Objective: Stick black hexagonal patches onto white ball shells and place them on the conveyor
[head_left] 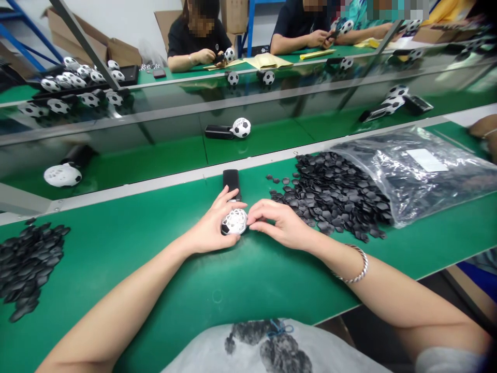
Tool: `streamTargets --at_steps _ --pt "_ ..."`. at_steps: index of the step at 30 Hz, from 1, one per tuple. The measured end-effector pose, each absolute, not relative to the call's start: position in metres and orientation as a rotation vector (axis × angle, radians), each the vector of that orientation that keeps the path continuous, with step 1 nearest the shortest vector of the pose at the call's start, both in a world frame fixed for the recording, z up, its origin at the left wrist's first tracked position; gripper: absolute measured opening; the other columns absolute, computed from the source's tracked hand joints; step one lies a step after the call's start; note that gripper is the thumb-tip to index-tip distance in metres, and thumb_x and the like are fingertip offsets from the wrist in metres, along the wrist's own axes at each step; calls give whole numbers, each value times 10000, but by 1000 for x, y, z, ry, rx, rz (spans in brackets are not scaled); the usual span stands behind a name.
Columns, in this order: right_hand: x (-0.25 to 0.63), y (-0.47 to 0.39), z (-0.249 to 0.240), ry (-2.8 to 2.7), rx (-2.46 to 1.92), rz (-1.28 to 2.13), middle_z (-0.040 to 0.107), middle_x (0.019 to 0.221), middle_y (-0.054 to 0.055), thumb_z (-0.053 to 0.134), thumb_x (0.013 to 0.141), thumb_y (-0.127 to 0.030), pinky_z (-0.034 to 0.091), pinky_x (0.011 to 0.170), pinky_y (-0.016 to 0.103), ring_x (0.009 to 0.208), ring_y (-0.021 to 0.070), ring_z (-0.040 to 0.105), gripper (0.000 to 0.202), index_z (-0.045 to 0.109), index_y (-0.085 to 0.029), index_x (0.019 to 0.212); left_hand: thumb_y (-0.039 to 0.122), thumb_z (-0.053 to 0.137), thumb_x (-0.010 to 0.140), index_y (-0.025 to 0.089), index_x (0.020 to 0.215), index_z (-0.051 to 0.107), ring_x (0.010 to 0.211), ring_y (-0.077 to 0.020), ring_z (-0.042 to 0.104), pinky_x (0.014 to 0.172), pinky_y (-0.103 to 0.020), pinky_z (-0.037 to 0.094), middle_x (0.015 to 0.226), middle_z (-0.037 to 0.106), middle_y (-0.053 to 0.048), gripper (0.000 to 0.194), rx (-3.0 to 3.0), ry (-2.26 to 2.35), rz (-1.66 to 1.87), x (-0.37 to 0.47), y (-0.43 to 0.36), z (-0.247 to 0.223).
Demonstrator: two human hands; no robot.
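Observation:
My left hand (212,221) is closed around a white football-shaped piece (235,221), thumb at the near side and fingers at the far side. A black panel shows on the ball's left, while much of its top is an open white pattern. A black rectangular handle (231,181) extends from it toward the belt. At the ball's right edge, my right hand (277,220) has thumb and fingers pinched together. Whatever lies in that pinch is too small or hidden to make out. Right of this hand spreads a heap of small black panels (337,191).
A clear plastic bag (423,171) of black pieces lies at right, another black pile (29,259) at left. Beyond the metal rail (186,181), a green belt (163,150) carries football pieces with black handles (219,132). People work across the belt, near stacked footballs (73,77).

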State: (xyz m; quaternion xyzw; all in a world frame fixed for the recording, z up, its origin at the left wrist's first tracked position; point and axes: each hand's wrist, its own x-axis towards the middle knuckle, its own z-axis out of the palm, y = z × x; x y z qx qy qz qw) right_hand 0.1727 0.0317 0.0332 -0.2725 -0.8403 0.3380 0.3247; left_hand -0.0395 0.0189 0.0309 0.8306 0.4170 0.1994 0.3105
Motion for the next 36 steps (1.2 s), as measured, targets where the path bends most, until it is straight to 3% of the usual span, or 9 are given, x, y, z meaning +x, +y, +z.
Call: streamTargets --at_steps 8,15,21,27,30,34,36 --pt "162 27 27 -2091 -780 1029 586 780 23 589 816 -198 452 685 266 733 129 545 59 641 -171 819 367 667 710 207 1194 459 1374 -316 35 1068 -556 179 1454 249 -125 550 2174 1108 598 -36 18 31" --pt "155 27 23 -1872 -927 1332 517 677 -18 634 761 -289 413 550 218 585 88 466 159 555 -156 724 293 656 717 224 1163 471 1374 -310 62 1066 -558 200 1427 313 -96 487 2154 1110 650 -35 17 29" --pt "153 31 20 -1724 -956 1548 457 629 -54 683 686 -299 363 516 207 544 75 409 244 484 -164 730 226 631 707 205 1081 503 1362 -284 153 1103 -543 136 1168 560 -63 396 2147 1074 681 -31 19 32" --pt "152 35 22 -1778 -977 1525 429 594 -65 675 687 -319 325 488 200 523 73 382 270 451 -168 693 180 618 685 195 1021 519 1359 -295 155 1094 -539 174 1123 581 -54 350 2114 1087 691 -27 20 36" --pt "162 46 26 -1972 -1037 1277 477 621 -36 614 758 -365 353 505 212 546 91 426 244 486 -167 695 207 645 681 206 1056 502 1362 -298 140 1086 -539 192 1152 564 -59 401 2149 1062 680 -26 19 33" --pt "186 66 28 -2237 -1467 342 589 883 79 616 788 -304 422 644 289 790 198 532 170 597 -167 885 366 729 652 200 1055 501 1346 -301 192 1079 -526 214 1187 526 -97 492 2152 1051 751 -25 16 27" --pt "195 72 27 -2339 -1627 54 604 935 124 601 805 -291 430 669 326 848 245 539 181 622 -156 924 374 719 669 205 1052 502 1343 -296 200 1073 -524 225 1201 504 -104 471 2148 1056 752 -25 15 26"
